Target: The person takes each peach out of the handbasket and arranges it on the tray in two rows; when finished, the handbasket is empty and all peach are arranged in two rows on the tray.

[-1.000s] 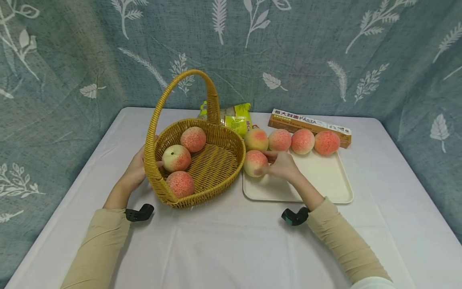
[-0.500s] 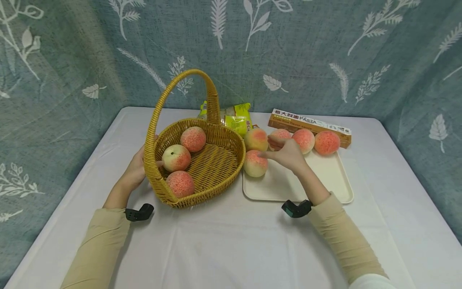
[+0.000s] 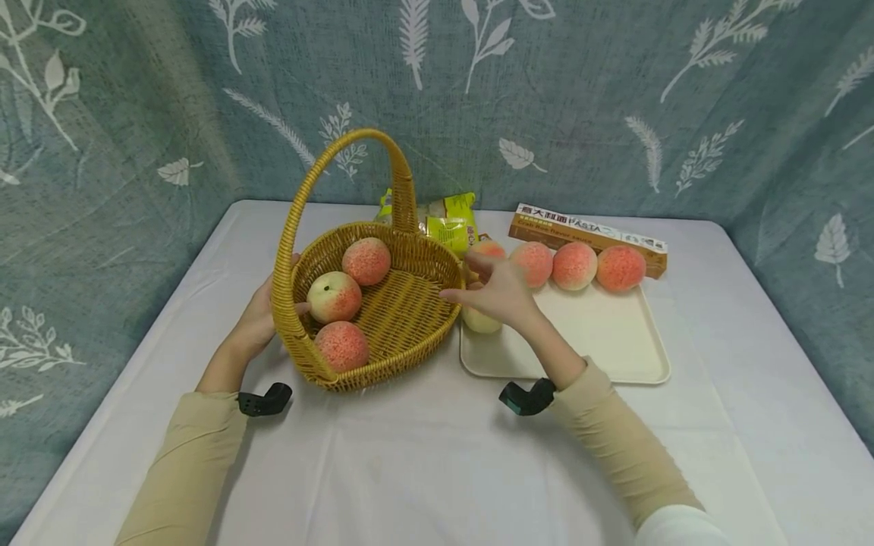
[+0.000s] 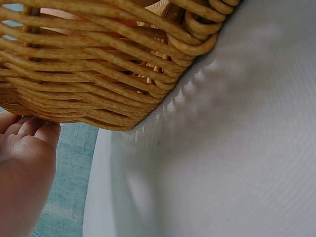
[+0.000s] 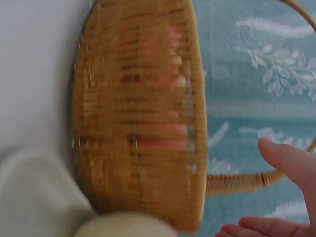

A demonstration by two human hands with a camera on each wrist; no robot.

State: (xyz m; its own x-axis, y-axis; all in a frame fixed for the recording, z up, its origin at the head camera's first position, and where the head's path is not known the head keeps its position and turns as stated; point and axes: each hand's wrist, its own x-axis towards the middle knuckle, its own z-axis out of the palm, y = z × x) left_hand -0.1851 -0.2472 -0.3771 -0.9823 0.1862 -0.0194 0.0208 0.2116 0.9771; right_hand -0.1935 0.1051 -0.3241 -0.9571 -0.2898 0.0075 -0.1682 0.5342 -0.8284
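Observation:
My left hand (image 3: 258, 317) holds the left rim of a wicker basket (image 3: 410, 364), thumb over the edge; in the left wrist view its fingers (image 4: 37, 129) touch the woven side. Inside the basket lie a red peach (image 3: 366, 262), a pale peach (image 3: 334, 297) and another red peach (image 3: 342, 346). My right hand (image 3: 505, 294) hovers at the basket's right rim, thumb and fingers spread with nothing between them. It partly covers a pale peach (image 3: 481, 321) and a reddish-yellow one (image 3: 488, 249) on the cream tray (image 3: 587, 341).
Along the tray's back edge sit more peaches: one pink (image 3: 532, 264), one mottled (image 3: 574, 265) and one red (image 3: 620, 268). Behind them lies a pasta box (image 3: 589, 238). A yellow-green snack bag (image 3: 451, 221) is behind the basket, whose tall arched handle (image 3: 341, 142) rises over it.
From the near-left peach on the tray, my right hand has lifted off and moved left to the basket's rim. My left hand and the basket have stayed put.

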